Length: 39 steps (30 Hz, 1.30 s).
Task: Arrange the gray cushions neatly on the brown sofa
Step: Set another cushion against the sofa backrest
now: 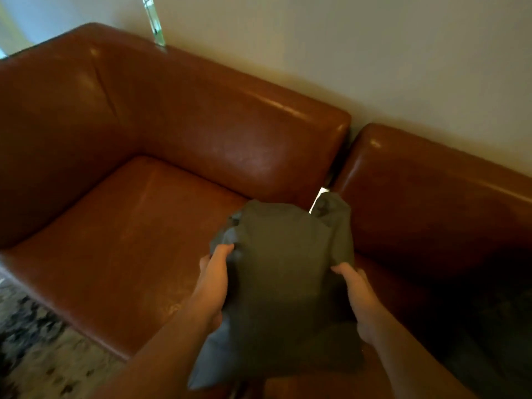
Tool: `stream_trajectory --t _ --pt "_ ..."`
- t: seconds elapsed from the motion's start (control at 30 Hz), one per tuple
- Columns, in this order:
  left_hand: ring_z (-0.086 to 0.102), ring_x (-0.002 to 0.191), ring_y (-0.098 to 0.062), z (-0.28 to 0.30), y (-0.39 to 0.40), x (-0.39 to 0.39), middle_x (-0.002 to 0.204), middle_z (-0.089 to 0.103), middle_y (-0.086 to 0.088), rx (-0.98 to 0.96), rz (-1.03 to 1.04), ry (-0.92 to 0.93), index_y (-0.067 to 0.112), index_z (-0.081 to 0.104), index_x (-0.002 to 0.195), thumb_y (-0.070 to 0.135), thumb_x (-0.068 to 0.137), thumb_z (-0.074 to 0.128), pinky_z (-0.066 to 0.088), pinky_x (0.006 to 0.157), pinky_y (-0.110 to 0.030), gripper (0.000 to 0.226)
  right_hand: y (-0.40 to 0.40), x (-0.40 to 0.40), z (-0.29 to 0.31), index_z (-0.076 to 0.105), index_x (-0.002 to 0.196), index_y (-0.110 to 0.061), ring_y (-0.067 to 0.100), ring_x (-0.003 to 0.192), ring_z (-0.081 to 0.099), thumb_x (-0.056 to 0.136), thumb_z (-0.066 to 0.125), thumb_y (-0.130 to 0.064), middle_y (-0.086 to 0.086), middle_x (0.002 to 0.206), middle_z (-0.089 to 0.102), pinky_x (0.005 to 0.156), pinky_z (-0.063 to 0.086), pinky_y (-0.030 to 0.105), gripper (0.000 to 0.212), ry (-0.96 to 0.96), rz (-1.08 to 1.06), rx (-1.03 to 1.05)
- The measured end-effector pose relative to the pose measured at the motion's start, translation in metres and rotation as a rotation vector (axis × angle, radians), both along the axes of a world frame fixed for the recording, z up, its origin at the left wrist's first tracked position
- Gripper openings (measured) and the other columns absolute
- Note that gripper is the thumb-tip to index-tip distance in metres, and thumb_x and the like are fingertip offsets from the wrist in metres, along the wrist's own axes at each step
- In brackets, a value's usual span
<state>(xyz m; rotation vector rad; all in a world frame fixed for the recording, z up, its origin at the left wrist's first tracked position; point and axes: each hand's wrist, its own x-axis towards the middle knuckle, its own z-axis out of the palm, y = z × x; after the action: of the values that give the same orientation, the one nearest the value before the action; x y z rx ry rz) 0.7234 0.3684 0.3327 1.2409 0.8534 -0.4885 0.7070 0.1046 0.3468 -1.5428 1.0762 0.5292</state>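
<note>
Both hands grip one gray cushion (pixel 282 269) by its sides, holding it up over the front of the brown sofa (pixel 144 214); the left hand (pixel 214 280) is closed on the cushion's left edge, thumb on top and fingers curled under the bunched cloth; the right hand (pixel 358 298) is closed on the right edge in the same way, thumb pressed into the fabric; the cushion is crumpled, its two far corners sticking up like ears, its near left corner hanging down past the left forearm; it sits above the gap between the two sofa sections, whether it touches the seat I cannot tell; the left section's seat is bare leather, with an armrest on the left and a backrest against the wall (pixel 345 53); the right section (pixel 431 191) lies in shadow, and a dark shape at its lower right is too dim to make out; a patterned rug (pixel 31 341) shows at lower left; the frame is a little blurred.
</note>
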Motion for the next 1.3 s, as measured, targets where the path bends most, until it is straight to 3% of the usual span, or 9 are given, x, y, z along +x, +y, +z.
stream_trajectory --t 0.1,0.23,0.37,0.6,0.73,0.83,1.0,1.17,1.3 --pt "0.067 0.121 -0.039 0.015 -0.004 0.045 0.132 0.071 -0.015 -0.035 -0.038 -0.076 0.023 0.065 0.138 0.07 0.068 0.068 0.051 0.108 -0.06 0.084 -0.009 0.015 0.009 0.038 0.152 -0.037 0.029 0.107 0.047 0.085 0.072 -0.048 0.003 0.136 0.045 0.09 0.038 0.052 0.076 -0.117 -0.086 0.031" --pt "0.071 0.118 -0.032 0.033 -0.014 0.102 0.117 0.081 -0.007 -0.143 -0.09 -0.223 0.027 0.084 0.11 0.066 0.084 0.064 0.049 0.112 -0.055 0.052 -0.013 0.03 0.018 0.035 0.152 -0.042 0.029 0.11 0.045 0.087 0.073 -0.033 -0.003 0.128 0.042 0.09 0.037 0.052 0.076 -0.256 -0.183 -0.02" --pt "0.065 0.126 -0.032 0.036 -0.02 0.136 0.136 0.071 -0.005 -0.134 -0.174 -0.277 0.027 0.067 0.137 0.072 0.073 0.07 0.047 0.113 -0.056 0.078 -0.01 0.036 0.022 0.035 0.149 -0.051 0.014 0.093 0.05 0.087 0.067 -0.019 -0.016 0.11 0.049 0.086 0.037 0.049 0.078 -0.391 -0.259 -0.016" --pt "0.066 0.128 -0.026 0.003 -0.03 0.167 0.135 0.073 0.003 -0.167 -0.247 -0.341 0.034 0.065 0.138 0.084 0.062 0.076 0.05 0.111 -0.053 0.092 -0.005 0.039 -0.007 0.044 0.12 -0.063 0.001 0.095 0.05 0.085 0.073 -0.023 -0.032 0.11 0.05 0.08 0.04 0.041 0.061 -0.496 -0.359 -0.028" --pt "0.06 0.134 -0.023 -0.029 -0.033 0.169 0.146 0.064 0.008 -0.106 -0.301 -0.368 0.045 0.053 0.149 0.101 0.05 0.067 0.044 0.117 -0.053 0.115 0.004 0.037 -0.026 0.043 0.095 -0.087 0.006 0.103 0.053 0.082 0.077 -0.034 -0.03 0.119 0.052 0.091 0.04 0.048 0.064 -0.535 -0.351 -0.031" --pt "0.06 0.133 -0.02 -0.035 -0.039 0.171 0.143 0.066 0.011 -0.085 -0.295 -0.349 0.045 0.054 0.148 0.103 0.046 0.062 0.041 0.118 -0.05 0.118 0.009 0.034 -0.031 0.041 0.099 -0.089 0.008 0.11 0.053 0.077 0.076 -0.044 -0.029 0.124 0.052 0.092 0.043 0.043 0.061 -0.541 -0.33 -0.041" --pt "0.063 0.131 -0.021 -0.03 -0.052 0.168 0.139 0.069 0.009 -0.124 -0.238 -0.387 0.04 0.062 0.141 0.088 0.072 0.06 0.043 0.117 -0.05 0.084 0.002 0.036 -0.02 0.053 0.118 -0.075 0.014 0.121 0.06 0.068 0.075 -0.047 -0.025 0.129 0.062 0.101 0.05 0.05 0.061 -0.658 -0.354 -0.198" --pt "0.061 0.133 -0.024 -0.04 -0.053 0.166 0.144 0.066 0.008 -0.149 -0.265 -0.367 0.042 0.058 0.145 0.092 0.071 0.058 0.043 0.117 -0.052 0.09 0.008 0.03 -0.029 0.039 0.152 -0.055 0.023 0.133 0.053 0.073 0.069 -0.058 -0.006 0.152 0.049 0.111 0.045 0.057 0.085 -0.637 -0.287 -0.278" --pt "0.059 0.135 -0.021 -0.043 -0.046 0.169 0.145 0.065 0.01 -0.126 -0.303 -0.367 0.042 0.056 0.147 0.1 0.059 0.06 0.042 0.118 -0.052 0.104 0.006 0.034 -0.03 0.026 0.159 -0.051 0.02 0.131 0.045 0.068 0.067 -0.066 -0.012 0.155 0.035 0.104 0.041 0.045 0.101 -0.537 -0.242 -0.292"
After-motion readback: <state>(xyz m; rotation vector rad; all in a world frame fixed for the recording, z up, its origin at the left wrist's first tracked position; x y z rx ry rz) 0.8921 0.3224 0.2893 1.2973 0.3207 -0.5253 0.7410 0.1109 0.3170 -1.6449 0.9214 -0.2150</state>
